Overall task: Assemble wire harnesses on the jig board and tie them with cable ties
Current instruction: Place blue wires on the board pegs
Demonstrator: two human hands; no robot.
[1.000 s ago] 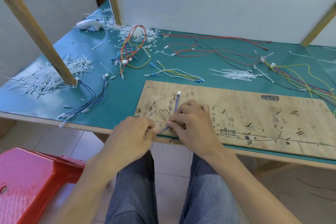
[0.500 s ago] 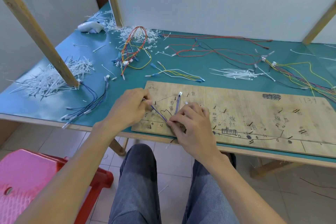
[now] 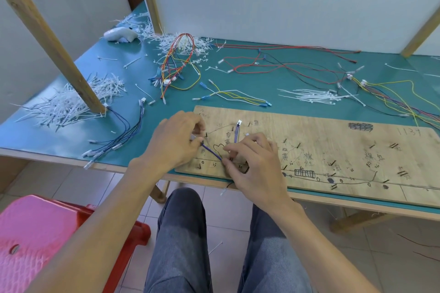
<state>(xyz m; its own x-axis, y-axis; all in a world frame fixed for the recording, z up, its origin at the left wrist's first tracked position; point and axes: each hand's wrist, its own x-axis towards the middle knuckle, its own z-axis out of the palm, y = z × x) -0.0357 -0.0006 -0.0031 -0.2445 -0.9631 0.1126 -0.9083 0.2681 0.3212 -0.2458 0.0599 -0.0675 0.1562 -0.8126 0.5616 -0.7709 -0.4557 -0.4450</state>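
A wooden jig board (image 3: 333,140) with pen marks and black pins lies on the green table. A purple wire (image 3: 213,153) runs across its left end, bending near the front edge and rising to a white connector (image 3: 239,123). My left hand (image 3: 175,140) pinches the wire's left end at the board's left pins. My right hand (image 3: 253,162) pinches the wire at its bend, fingers curled over the board.
Loose cable ties (image 3: 69,104) are heaped at the left around a slanted wooden post (image 3: 54,40); another bundle of ties (image 3: 312,97) lies behind the board. Wire harnesses (image 3: 177,66) and red, black and yellow leads (image 3: 297,66) spread over the table. A red stool (image 3: 35,240) stands lower left.
My left hand moved up from the table edge onto the board's left end, drawing the purple wire out to the left. My right hand stayed at the bend.
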